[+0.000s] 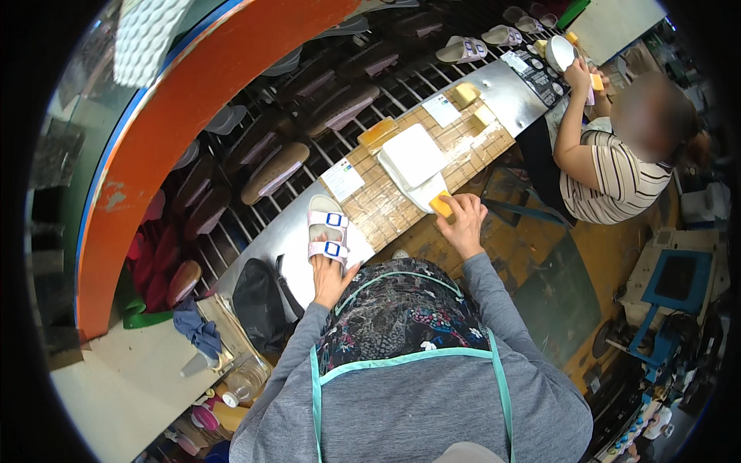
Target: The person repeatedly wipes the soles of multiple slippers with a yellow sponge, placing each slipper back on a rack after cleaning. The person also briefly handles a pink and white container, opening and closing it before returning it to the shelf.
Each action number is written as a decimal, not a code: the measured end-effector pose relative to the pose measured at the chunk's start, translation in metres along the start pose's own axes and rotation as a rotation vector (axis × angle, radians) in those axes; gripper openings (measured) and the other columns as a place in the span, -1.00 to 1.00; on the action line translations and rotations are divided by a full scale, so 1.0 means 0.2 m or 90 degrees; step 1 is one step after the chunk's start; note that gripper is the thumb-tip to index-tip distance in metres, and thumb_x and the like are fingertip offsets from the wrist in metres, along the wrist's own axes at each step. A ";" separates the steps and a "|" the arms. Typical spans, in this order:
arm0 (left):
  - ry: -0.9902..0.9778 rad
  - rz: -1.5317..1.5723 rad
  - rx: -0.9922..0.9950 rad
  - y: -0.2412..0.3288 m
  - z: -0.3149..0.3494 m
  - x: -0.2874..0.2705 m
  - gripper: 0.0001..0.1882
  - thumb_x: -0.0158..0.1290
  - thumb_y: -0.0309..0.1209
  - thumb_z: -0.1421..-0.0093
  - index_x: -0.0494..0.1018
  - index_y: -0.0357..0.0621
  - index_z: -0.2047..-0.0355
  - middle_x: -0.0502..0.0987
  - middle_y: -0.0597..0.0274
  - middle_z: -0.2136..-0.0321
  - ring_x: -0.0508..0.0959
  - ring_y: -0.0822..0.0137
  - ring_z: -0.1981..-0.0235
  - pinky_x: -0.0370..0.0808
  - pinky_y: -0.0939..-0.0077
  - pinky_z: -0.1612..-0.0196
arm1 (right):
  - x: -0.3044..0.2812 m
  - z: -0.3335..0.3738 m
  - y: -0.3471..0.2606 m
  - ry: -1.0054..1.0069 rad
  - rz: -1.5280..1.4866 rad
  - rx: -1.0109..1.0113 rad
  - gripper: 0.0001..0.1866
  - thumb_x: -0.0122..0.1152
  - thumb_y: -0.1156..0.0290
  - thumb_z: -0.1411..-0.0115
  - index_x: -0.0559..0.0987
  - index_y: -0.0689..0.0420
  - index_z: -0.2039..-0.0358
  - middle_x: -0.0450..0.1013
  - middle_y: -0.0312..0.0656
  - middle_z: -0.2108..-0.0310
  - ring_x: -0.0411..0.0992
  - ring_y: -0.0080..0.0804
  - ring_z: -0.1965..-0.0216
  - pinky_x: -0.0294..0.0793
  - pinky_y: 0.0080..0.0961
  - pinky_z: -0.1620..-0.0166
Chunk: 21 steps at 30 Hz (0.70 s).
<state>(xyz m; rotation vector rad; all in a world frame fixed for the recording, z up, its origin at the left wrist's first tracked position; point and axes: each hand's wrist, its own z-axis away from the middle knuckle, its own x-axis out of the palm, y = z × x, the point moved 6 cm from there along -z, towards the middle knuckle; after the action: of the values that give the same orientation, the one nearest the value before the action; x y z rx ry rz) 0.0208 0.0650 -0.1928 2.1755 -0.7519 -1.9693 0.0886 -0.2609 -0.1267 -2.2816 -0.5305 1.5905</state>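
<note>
My left hand (330, 282) holds a pale pink two-strap sandal (317, 213) with blue-framed buckles, its fingers tucked into the heel end under the strap. The sandal rests at the near edge of the work surface. My right hand (465, 225) pinches a yellow sponge (441, 204) at the near corner of a white tray (422, 196). A white lid or flat piece (414, 153) covers most of that tray. Another yellow sponge block (378, 134) lies just beyond the tray.
Shoe soles (275, 173) and more sandals (461, 50) lie on a slatted conveyor (258, 225) under an orange hood (116, 193). Printed cards (342, 180) sit on the bench. At right, a co-worker (617, 170) handles a white bowl (560, 54). A black bag (259, 305) hangs left.
</note>
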 end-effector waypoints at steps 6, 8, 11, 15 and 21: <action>-0.072 0.456 -0.417 -0.20 -0.27 0.02 -0.41 -0.19 -0.07 -0.41 0.22 -0.30 -0.23 0.38 -0.08 -0.15 0.42 0.02 -0.13 0.32 0.16 -0.20 | -0.08 0.00 -0.05 -0.032 -0.210 0.202 -0.61 0.36 0.42 0.10 0.63 0.05 0.16 0.50 -0.22 0.23 0.38 -0.27 0.03 0.25 -0.25 -0.06; 0.054 1.091 -0.441 -0.07 -0.39 -0.11 -0.35 -0.25 0.04 -0.40 0.19 -0.23 -0.27 0.41 0.00 -0.13 0.48 0.15 -0.09 0.41 0.27 -0.14 | -0.10 -0.08 -0.12 -0.033 -0.608 0.383 -0.60 0.38 0.43 0.06 0.63 0.10 0.13 0.53 -0.19 0.18 0.42 -0.31 0.04 0.34 -0.32 -0.07; -0.064 1.414 -0.238 0.24 -0.56 -0.42 -0.30 -0.29 0.16 -0.36 0.22 -0.14 -0.26 0.41 0.01 -0.13 0.49 0.12 -0.08 0.45 0.22 -0.12 | -0.43 -0.27 -0.48 0.088 -0.514 -0.006 -0.53 0.46 0.46 0.10 0.62 0.10 0.09 0.52 -0.18 0.11 0.40 -0.27 0.00 0.37 -0.37 -0.10; -0.082 1.435 -0.217 0.56 -0.53 -0.63 -0.29 -0.32 0.15 -0.37 0.16 -0.11 -0.30 0.36 0.04 -0.19 0.43 0.12 -0.15 0.39 0.19 -0.19 | -0.73 -0.37 -0.88 0.202 -0.316 -0.271 -0.52 0.43 0.47 0.18 0.65 -0.01 0.13 0.52 -0.27 0.12 0.34 -0.18 -0.05 0.24 -0.26 -0.14; -0.050 1.401 -0.228 0.59 -0.31 -0.71 -0.31 -0.35 0.12 -0.39 0.17 -0.13 -0.29 0.38 0.06 -0.17 0.45 0.14 -0.13 0.39 0.18 -0.19 | -0.74 -0.22 -1.12 0.067 -0.285 -0.359 -0.59 0.32 0.39 0.23 0.70 -0.12 0.24 0.54 -0.37 0.24 0.32 -0.18 -0.08 0.07 -0.30 -0.15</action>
<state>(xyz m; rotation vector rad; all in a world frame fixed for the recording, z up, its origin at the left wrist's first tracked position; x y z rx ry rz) 0.0412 0.0083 -0.0081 0.1496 -1.4556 -0.6569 0.0548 -0.1331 0.1114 -2.3514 -1.4939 1.1914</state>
